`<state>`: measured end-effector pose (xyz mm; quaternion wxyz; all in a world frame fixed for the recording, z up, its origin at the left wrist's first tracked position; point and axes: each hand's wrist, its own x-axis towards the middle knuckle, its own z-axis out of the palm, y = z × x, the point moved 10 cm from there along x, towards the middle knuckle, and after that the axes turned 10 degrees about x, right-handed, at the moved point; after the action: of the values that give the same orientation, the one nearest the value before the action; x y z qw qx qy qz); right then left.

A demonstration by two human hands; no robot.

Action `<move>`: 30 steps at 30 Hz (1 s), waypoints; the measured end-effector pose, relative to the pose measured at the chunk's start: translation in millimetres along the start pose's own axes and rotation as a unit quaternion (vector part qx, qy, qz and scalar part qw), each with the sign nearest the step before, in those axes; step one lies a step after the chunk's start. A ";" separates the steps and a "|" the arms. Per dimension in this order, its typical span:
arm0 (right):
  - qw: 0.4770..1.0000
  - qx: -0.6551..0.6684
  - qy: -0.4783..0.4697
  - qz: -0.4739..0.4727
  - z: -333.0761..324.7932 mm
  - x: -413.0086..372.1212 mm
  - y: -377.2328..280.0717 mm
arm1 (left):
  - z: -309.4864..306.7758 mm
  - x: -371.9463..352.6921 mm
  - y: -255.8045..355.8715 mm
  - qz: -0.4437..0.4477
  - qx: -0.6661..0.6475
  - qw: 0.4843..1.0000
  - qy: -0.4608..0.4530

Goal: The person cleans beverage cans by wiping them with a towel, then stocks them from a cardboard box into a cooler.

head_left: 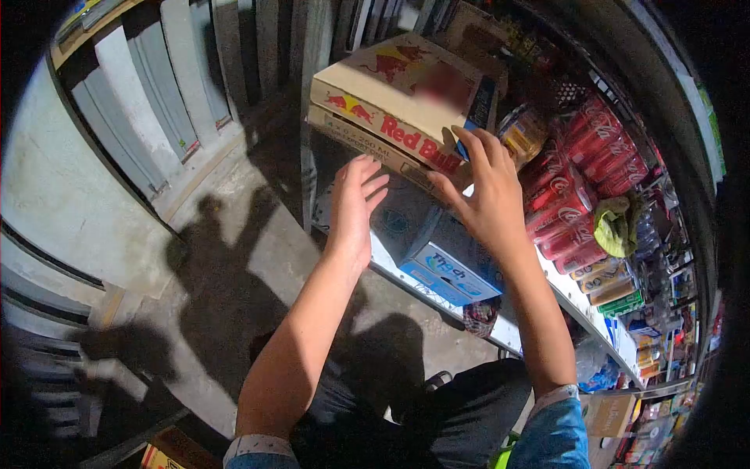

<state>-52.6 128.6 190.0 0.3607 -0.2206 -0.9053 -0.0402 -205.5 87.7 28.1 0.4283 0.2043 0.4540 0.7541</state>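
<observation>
A Red Bull cardboard box (391, 102) sits on the upper shelf, its red lettering facing me. My left hand (355, 205) is raised by the box's lower left front edge, fingers spread and holding nothing. At the right front corner, my right hand (488, 191) has its thumb and fingers apart around the corner. Whether its fingertips touch the cardboard I cannot tell. Just right of that hand stands a pack of golden cans (523, 134). Below the hands, a blue and white box (453, 273) lies on the lower shelf.
Several shrink-wrapped packs of Coca-Cola cans (558, 195) line the shelf to the right, with a yellow-green cloth-like item (616, 227) on them. A metal shelf post (312, 47) rises at the left. Slatted panels (148, 86) border the concrete floor (234, 289).
</observation>
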 end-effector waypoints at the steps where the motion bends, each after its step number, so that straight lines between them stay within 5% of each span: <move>1: 1.000 0.000 0.001 -0.003 2.6 4.5 -0.1 | -1.1 1.8 0.4 0.003 -0.002 1.000 0.001; 6: 0.987 -0.091 -0.045 -0.127 26.5 21.0 -19.8 | 3.0 -0.9 6.2 -0.001 -0.011 1.000 -0.012; 14: 0.970 -0.143 -0.100 -0.171 37.3 33.6 -31.9 | 4.5 -1.4 0.5 -0.024 -0.020 0.999 -0.013; 17: 0.976 -0.124 -0.098 -0.146 30.0 37.9 -39.1 | -0.7 -2.0 -3.3 -0.046 -0.036 0.998 0.030; 20: 0.994 0.077 -0.063 -0.036 14.9 22.6 -32.5 | 0.6 2.7 2.3 -0.037 -0.073 0.997 -0.015; 24: 0.998 0.041 0.034 -0.016 -6.5 7.7 -42.8 | -7.8 13.1 0.0 -0.011 -0.111 0.994 -0.005; 28: 0.981 0.143 0.003 0.131 18.5 12.5 20.0 | -19.5 24.5 7.5 0.015 -0.146 0.989 0.016; 30: 0.983 0.141 -0.001 0.116 22.3 18.5 29.4 | -32.7 39.7 17.3 0.056 -0.165 0.985 0.004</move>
<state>-66.1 167.1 183.4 0.3897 -0.2710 -0.8706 0.1296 -258.1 100.2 23.3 0.4112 0.1531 0.3131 0.8423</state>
